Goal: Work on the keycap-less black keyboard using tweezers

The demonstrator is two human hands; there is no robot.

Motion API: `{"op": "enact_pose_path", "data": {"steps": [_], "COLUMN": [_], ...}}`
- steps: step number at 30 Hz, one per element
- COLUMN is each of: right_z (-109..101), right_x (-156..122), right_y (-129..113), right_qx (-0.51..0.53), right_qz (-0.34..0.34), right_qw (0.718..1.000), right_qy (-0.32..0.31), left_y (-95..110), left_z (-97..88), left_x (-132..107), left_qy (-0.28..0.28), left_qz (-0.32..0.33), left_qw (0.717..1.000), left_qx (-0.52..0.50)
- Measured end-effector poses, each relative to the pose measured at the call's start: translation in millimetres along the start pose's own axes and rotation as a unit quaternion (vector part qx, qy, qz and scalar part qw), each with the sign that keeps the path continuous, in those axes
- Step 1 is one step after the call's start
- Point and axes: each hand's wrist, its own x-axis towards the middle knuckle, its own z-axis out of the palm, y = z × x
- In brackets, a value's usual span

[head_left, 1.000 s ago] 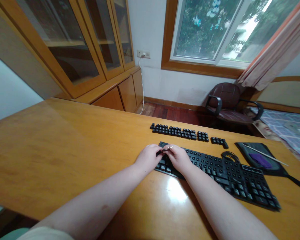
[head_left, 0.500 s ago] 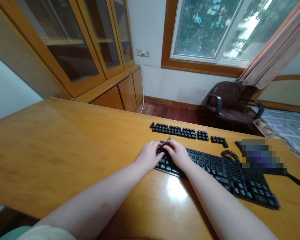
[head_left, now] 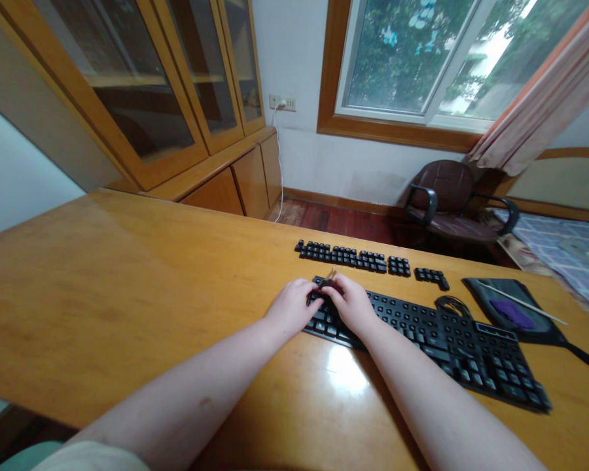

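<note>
Keyboard (head_left: 408,316) on bench (head_left: 127,288), right of centre. Left fingers (head_left: 302,286) curl over its left end, blocking view, can't tell grip; right fingers (head_left: 341,282) pinch small shiny piece (head_left: 332,273). Loose keycaps (head_left: 343,255) near far edge; cable coil (head_left: 452,300), dark pouch (head_left: 508,288), purple cloth (head_left: 513,314) right.

You've got loads of room to swing your left hand (head_left: 290,307) out over the surface (head_left: 127,281)'s left side. Going right's tighter: coiled cable (head_left: 454,301) and dark pouch (head_left: 483,299) behind the keyboard (head_left: 436,320), loose keycaps (head_left: 343,259) along the far edge.

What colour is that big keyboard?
The keyboard is black; it shows best in the head view.
</note>
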Motion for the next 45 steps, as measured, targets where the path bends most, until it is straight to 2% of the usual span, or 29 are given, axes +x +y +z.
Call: {"op": "enact_pose_path", "data": {"steps": [3, 6, 10, 14, 21, 31, 38, 41, 45], "right_z": [1.4, 2.2, 1.1, 1.2, 4.7, 2.5, 3.3, 5.8, 8.3], "right_x": [-3.8, -7.4, -7.7, -5.1, -4.2, -7.6, -7.9, -8.4, -8.9], "right_y": [-0.5, -1.0, -1.0, 1.6, 5.9, 5.1, 9.4, 10.3, 9.9], "right_qx": [-0.038, -0.069, -0.071, -0.031, 0.156, 0.157, 0.191, 0.213, 0.237], "right_qz": [-0.052, -0.074, -0.037, -0.009, 0.051, 0.063, 0.061, 0.063, 0.06], "right_qw": [0.998, 0.995, 0.996, 0.999, 0.984, 0.979, 0.974, 0.967, 0.959], "right_qy": [-0.007, -0.008, 0.028, 0.037, 0.072, 0.113, 0.101, 0.123, 0.143], "left_y": [-1.0, -1.5, -1.9, -1.6, 2.2, 1.0, -5.0, -5.4, -4.6], "left_z": [-1.1, -1.4, -0.1, -0.4, -7.8, -7.0, -4.3, -3.4, -2.0], "left_x": [0.4, 0.9, 1.1, 1.3, 2.6, 3.8, 3.6, 5.1, 7.4], "left_qy": [-0.01, -0.016, -0.014, -0.013, 0.015, 0.044, 0.053, 0.057, 0.05], "left_qz": [0.007, 0.01, 0.004, 0.003, 0.028, 0.025, 0.022, 0.015, -0.026], "left_qw": [1.0, 1.0, 1.0, 1.0, 0.998, 0.993, 0.988, 0.978, 0.938], "left_qx": [0.009, 0.016, 0.011, 0.02, -0.059, -0.11, -0.14, -0.199, -0.341]}}
